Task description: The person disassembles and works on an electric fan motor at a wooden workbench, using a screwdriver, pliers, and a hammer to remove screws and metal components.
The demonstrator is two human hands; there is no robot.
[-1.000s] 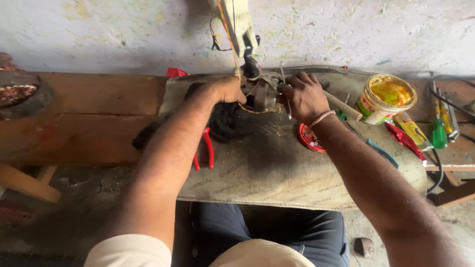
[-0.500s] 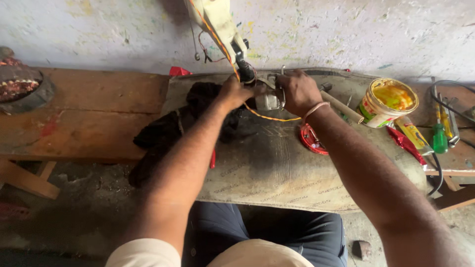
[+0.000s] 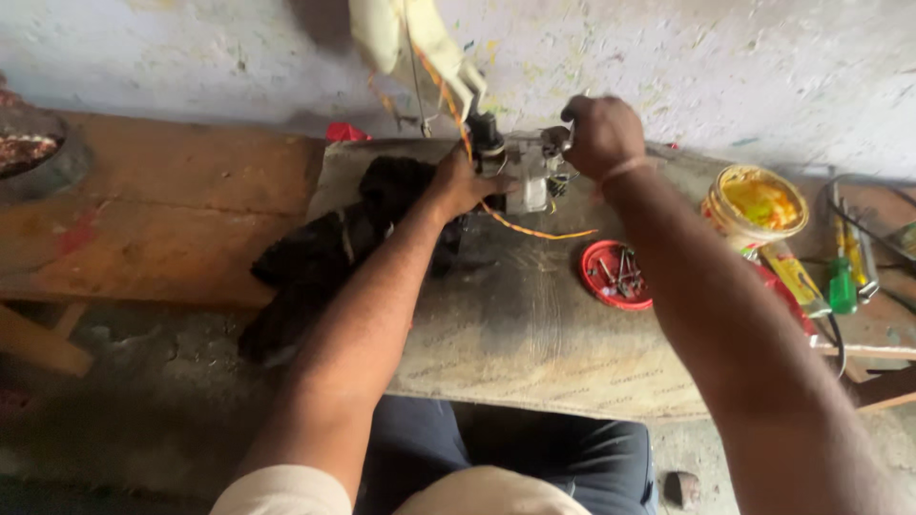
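From the head camera, the left hand [image 3: 460,186] rests its fingers closed against the side of a small grey motor unit [image 3: 523,172] at the far edge of the worktop [image 3: 515,324]. The right hand [image 3: 601,133] grips the unit's top in a closed fist. A black cloth [image 3: 324,253] lies left, a red lid of screws [image 3: 618,275] right.

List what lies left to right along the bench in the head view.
Dark bowl → black cloth → left hand → small motor unit → right hand → red lid of screws → yellow tub → green screwdriver.
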